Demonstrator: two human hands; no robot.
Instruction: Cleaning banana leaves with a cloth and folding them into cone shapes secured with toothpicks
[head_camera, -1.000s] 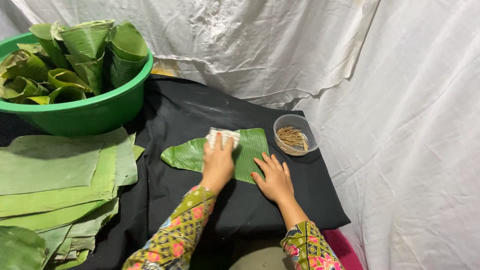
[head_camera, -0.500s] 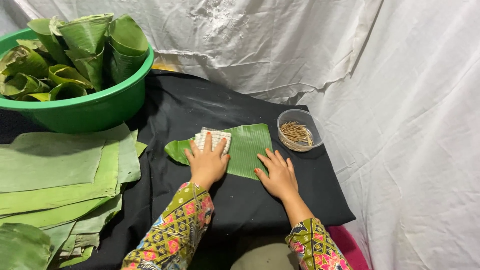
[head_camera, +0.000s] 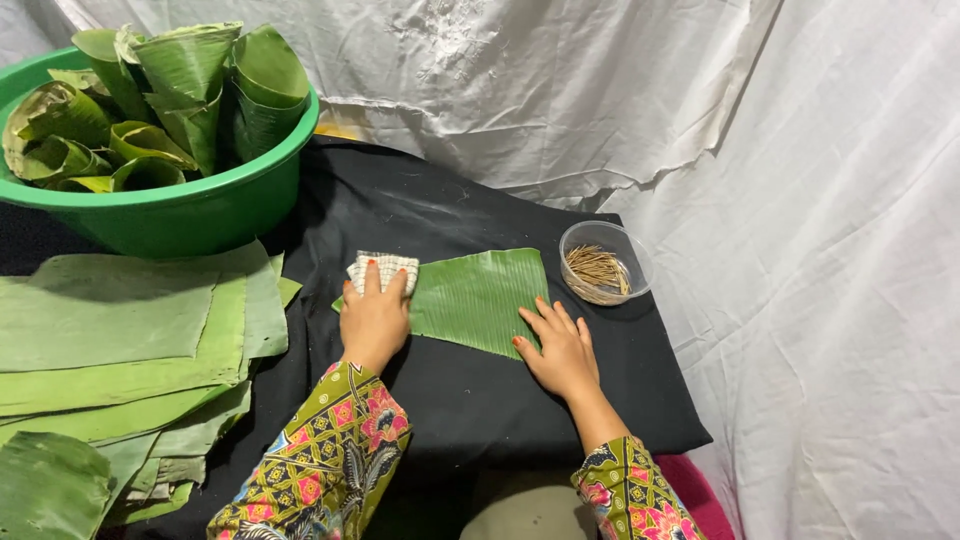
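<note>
Pressing a checked cloth (head_camera: 382, 270) flat-palmed onto a banana leaf piece (head_camera: 480, 298) at frame centre, left hand (head_camera: 374, 318) fingers together. Right hand (head_camera: 560, 346) spread, pinning the leaf's lower right edge. Stick bowl (head_camera: 604, 262) just right; green basin (head_camera: 190, 210) upper left.

View: single head-worn camera, looking steeply down and forward over a black cloth (head_camera: 450, 400). Range: close, arm's length. Green basin (head_camera: 180, 215) at 10 o'clock; white sheet backdrop (head_camera: 800, 200) from 12 to 4 o'clock.
</note>
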